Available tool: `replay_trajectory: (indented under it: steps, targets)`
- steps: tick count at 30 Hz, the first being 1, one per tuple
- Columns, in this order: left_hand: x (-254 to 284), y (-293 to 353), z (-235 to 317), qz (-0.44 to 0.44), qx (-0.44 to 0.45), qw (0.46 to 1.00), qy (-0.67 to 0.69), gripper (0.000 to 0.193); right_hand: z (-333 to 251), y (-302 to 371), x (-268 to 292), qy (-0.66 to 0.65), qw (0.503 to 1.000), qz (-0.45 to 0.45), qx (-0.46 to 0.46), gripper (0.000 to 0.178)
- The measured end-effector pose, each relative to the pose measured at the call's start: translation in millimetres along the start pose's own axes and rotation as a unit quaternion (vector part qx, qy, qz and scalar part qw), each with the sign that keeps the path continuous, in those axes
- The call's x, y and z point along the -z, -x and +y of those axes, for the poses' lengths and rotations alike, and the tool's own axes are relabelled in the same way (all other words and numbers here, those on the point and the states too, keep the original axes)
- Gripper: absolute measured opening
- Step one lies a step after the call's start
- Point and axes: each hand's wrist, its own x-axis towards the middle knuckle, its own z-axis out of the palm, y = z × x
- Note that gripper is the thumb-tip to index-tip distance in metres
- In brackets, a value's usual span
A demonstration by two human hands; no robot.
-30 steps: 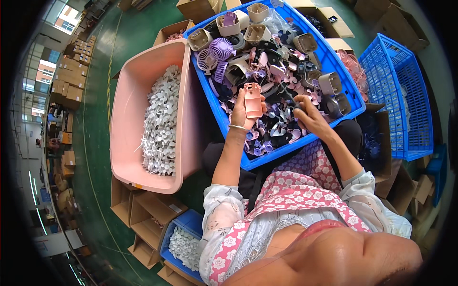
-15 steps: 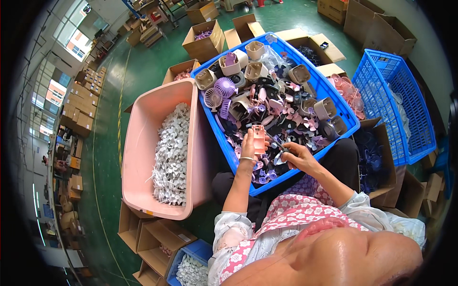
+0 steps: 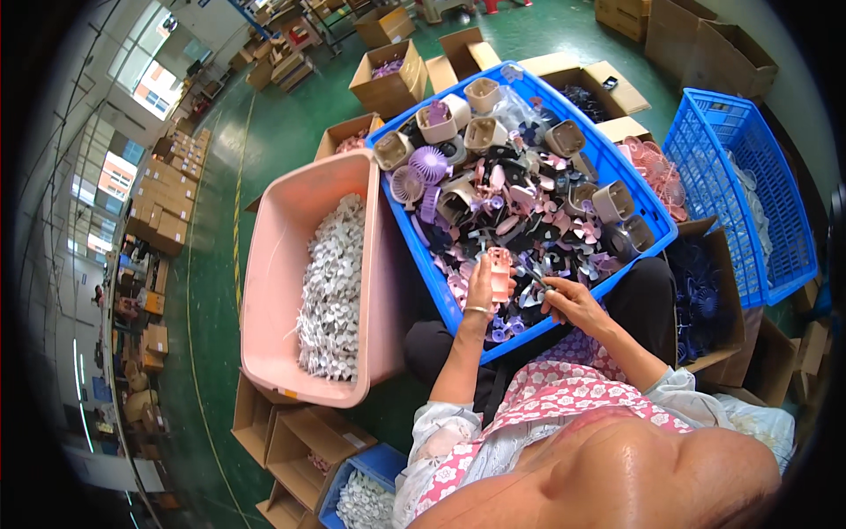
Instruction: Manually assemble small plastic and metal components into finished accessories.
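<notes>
Head view: the left hand point(image 3: 480, 286) pinches a pink plastic housing point(image 3: 500, 277) in its grip, holding it upright above the near part of a blue tray point(image 3: 649, 203). The right hand point(image 3: 571, 302) has its grip closed around a slim dark tool point(image 3: 537, 279), its tip just beside the housing; its exact kind is too small to tell. Beneath them lie mixed fan parts point(image 3: 507, 198), with a purple fan grille point(image 3: 429, 164) toward the far left. Left of the tray, a pink tub point(image 3: 280, 229) holds white plastic pieces point(image 3: 333, 300).
</notes>
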Motion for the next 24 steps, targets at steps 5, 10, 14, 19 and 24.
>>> replay_trajectory:
  steps: [5, 10, 14, 19, 24]
  targets:
    - [-1, -6, 5, 0.005, 0.018, 1.000, 0.016, 0.060, -3, -7, 1, 0.011, 1.000, -0.028, -0.005, 0.037]
    - [19, -17, 9, -0.038, 0.048, 0.989, 0.135, 0.059, -19, -7, -9, 0.087, 0.995, -0.019, 0.033, 0.041]
    - [14, -14, 19, -0.033, 0.048, 0.984, 0.168, 0.059, -36, -12, -10, 0.118, 0.993, -0.008, 0.028, 0.036]
    - [6, -14, 23, -0.030, 0.032, 0.985, 0.169, 0.058, -31, -23, -8, 0.205, 0.974, 0.016, 0.100, 0.037]
    - [1, -8, 22, -0.035, 0.018, 0.989, 0.142, 0.061, -26, -32, -18, 0.235, 0.947, 0.029, 0.216, 0.037]
